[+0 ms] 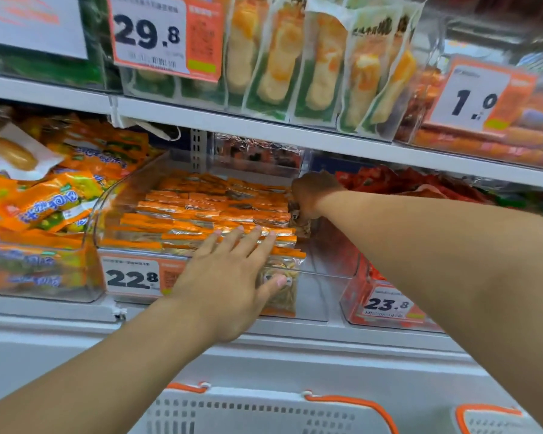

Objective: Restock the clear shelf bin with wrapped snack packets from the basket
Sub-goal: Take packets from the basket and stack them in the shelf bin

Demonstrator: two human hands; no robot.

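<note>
1. The clear shelf bin [98, 214] sits on the middle shelf, its floor partly covered with rows of orange-topped snack packets [207, 211]; its right side is bare.
2. The left hand [229, 277] lies flat at the bin's front, fingers spread over the front packets, thumb against a packet at the front wall.
3. The right hand [314, 192] reaches to the bin's back right, fingers curled round a packet.
4. The white basket [264, 411] stands below the bin.

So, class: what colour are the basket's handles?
Orange, on the white basket; head view.
</note>
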